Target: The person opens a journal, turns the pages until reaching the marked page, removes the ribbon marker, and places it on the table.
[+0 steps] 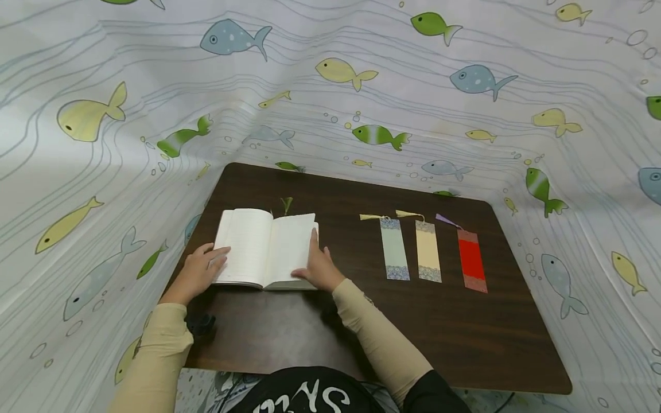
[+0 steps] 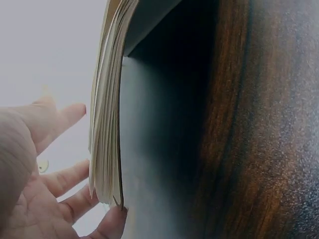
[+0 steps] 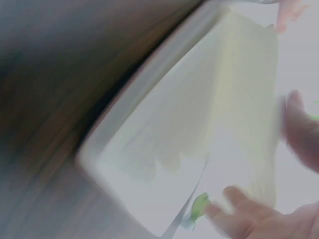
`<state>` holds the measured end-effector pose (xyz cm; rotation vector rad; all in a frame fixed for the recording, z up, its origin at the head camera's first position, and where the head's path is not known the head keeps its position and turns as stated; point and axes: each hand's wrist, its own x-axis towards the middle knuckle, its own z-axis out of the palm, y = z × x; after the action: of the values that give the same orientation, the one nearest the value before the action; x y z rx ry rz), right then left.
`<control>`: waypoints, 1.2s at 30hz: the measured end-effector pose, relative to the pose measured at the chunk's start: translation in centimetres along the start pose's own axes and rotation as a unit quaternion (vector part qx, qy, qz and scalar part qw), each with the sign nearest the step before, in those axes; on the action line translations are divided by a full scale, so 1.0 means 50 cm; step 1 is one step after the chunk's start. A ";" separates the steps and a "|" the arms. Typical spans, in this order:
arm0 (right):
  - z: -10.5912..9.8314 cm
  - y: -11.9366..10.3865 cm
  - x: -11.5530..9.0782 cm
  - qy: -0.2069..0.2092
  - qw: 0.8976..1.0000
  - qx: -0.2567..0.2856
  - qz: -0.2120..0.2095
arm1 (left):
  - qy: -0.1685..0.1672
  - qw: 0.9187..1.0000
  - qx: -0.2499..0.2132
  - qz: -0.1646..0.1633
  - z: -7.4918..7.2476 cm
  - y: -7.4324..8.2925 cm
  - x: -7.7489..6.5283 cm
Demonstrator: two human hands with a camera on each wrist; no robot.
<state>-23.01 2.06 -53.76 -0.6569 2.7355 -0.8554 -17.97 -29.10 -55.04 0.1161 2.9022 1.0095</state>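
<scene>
An open book (image 1: 268, 252) with faintly lined white pages lies on the left part of the dark table. My left hand (image 1: 198, 271) is at the book's left edge, fingertips over the page margin. In the left wrist view, its slightly bent fingers (image 2: 75, 204) meet the edge of the page stack and cover. On the other side, my right hand (image 1: 321, 267) has its thumb over the right page and its fingers spread along the outer edge. Motion blurs the right wrist view, where fingers (image 3: 244, 214) overlap the page's border.
Three tasselled bookmarks lie right of the book: a pale green one (image 1: 395, 249), a cream one (image 1: 428, 252) and a red one (image 1: 472, 261). A small green strip (image 1: 286, 205) shows above the book. Fish-patterned cloth (image 1: 320, 34) surrounds the brown table (image 1: 496, 338).
</scene>
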 end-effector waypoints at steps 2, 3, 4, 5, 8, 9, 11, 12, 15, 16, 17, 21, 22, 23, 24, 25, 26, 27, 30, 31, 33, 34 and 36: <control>0.000 -0.016 -0.003 -0.023 0.995 0.095 -0.030 | -0.007 1.000 -0.016 0.003 -0.003 0.004 0.001; 0.003 -0.023 -0.004 -0.035 0.990 0.127 -0.052 | -0.012 1.000 -0.024 0.004 -0.005 0.005 0.001; 0.009 -0.030 -0.004 -0.048 0.985 0.150 -0.072 | -0.016 0.999 -0.030 0.003 -0.006 0.006 0.001; 0.016 -0.037 -0.003 -0.060 0.981 0.162 -0.091 | -0.022 0.999 -0.037 -0.001 -0.007 0.007 0.002; 0.046 -0.052 0.000 -0.077 0.981 0.108 -0.142 | -0.035 0.998 -0.060 -0.012 -0.010 0.012 0.003; 0.055 -0.056 0.002 -0.081 0.982 0.083 -0.152 | -0.034 0.997 -0.064 -0.013 -0.010 0.013 0.005; 0.072 -0.064 0.006 -0.088 0.982 0.034 -0.165 | -0.031 0.996 -0.076 -0.016 -0.012 0.017 0.009; 0.079 -0.067 0.009 -0.091 0.981 0.010 -0.169 | -0.029 0.996 -0.083 -0.016 -0.013 0.020 0.009; 0.092 -0.075 0.015 -0.109 0.978 -0.035 -0.172 | -0.023 0.995 -0.091 -0.025 -0.014 0.025 0.012; 0.094 -0.076 0.017 -0.112 0.978 -0.045 -0.171 | -0.022 0.995 -0.095 -0.029 -0.015 0.026 0.013; 0.096 -0.077 0.019 -0.116 0.977 -0.053 -0.171 | -0.021 0.995 -0.093 -0.033 -0.014 0.027 0.014; 0.095 -0.072 0.028 -0.123 0.975 -0.065 -0.174 | -0.013 0.998 -0.052 -0.024 -0.011 0.025 0.018; 0.093 -0.068 0.031 -0.120 0.974 -0.064 -0.179 | -0.009 0.999 -0.037 -0.017 -0.009 0.023 0.019; 0.090 -0.062 0.035 -0.119 0.974 -0.058 -0.183 | -0.006 1.000 -0.022 -0.009 -0.007 0.022 0.019; 0.086 -0.056 0.038 -0.115 0.974 -0.058 -0.188 | -0.003 1.000 -0.008 0.001 -0.005 0.021 0.020; 0.080 -0.048 0.041 -0.109 0.974 -0.061 -0.191 | -0.001 1.000 0.001 0.010 -0.004 0.019 0.020; 0.073 -0.037 0.042 -0.102 0.974 -0.068 -0.188 | 0.000 1.000 0.009 0.018 -0.003 0.018 0.020; 0.067 -0.023 0.043 -0.090 0.975 -0.084 -0.185 | 0.000 1.000 0.015 0.024 -0.003 0.017 0.020; 0.040 0.023 0.041 -0.079 0.975 -0.151 -0.141 | -0.003 0.999 0.028 0.037 -0.002 0.020 0.021; 0.033 0.038 0.038 -0.080 0.974 -0.174 -0.120 | -0.005 0.999 0.029 0.038 -0.002 0.020 0.021; 0.022 0.061 0.035 -0.091 0.970 -0.206 -0.088 | -0.009 0.999 0.034 0.034 -0.001 0.018 0.019; 0.017 0.068 0.033 -0.101 0.968 -0.216 -0.075 | -0.010 0.999 0.036 0.031 -0.001 0.017 0.017; 0.014 0.075 0.029 -0.110 0.966 -0.227 -0.063 | -0.012 0.999 0.039 0.024 0.001 0.010 0.013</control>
<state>-25.42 3.80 -56.58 -0.9525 2.7151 -0.1483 -18.60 -28.60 -54.77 0.2031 2.9304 0.8937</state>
